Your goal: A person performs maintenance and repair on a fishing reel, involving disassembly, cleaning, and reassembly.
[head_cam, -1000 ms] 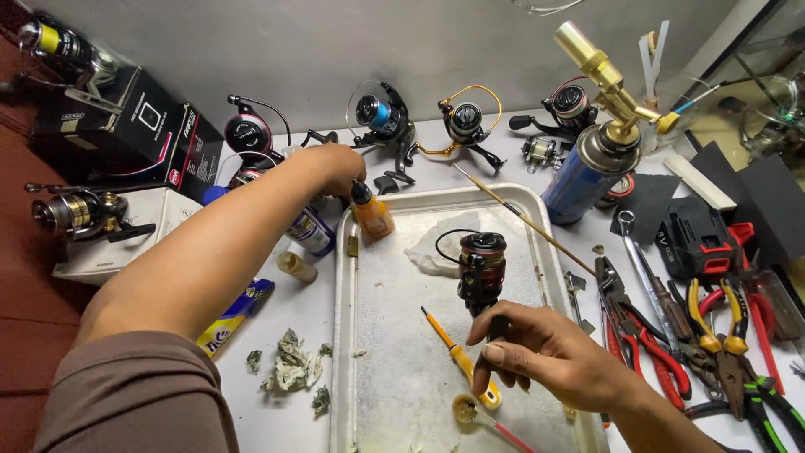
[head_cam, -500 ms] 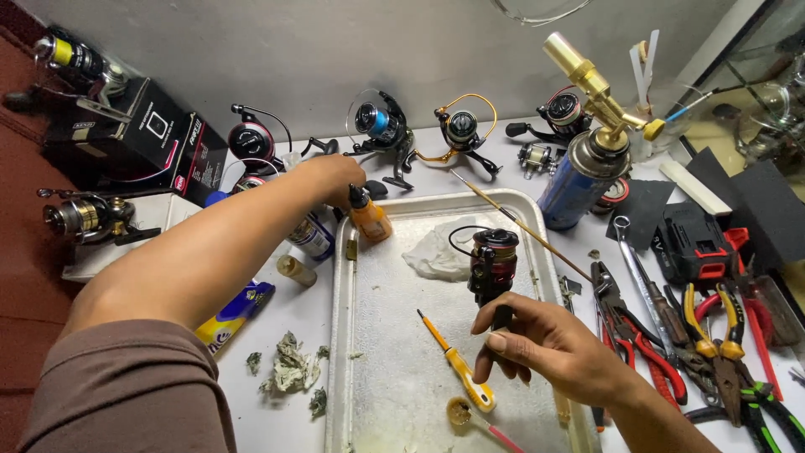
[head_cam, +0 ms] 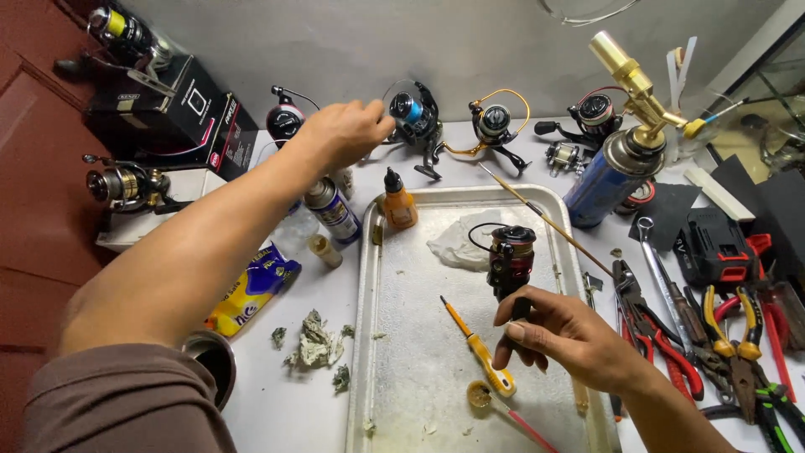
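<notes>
With the right hand [head_cam: 558,335] pinching the black reel [head_cam: 511,260] upright by its foot, and the left hand [head_cam: 344,132] loosely curled above the orange-capped bottle [head_cam: 398,201], that bottle could tip.

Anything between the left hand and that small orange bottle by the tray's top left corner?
Nothing visible blocks it. The left hand is raised above the spray can; the orange bottle stands just right of that can, its top uncovered.

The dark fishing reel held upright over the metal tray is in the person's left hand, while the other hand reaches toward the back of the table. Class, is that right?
Not quite. In the head view the right hand holds the dark fishing reel upright over the metal tray. The left hand is the one that reaches toward the back of the table.
</notes>
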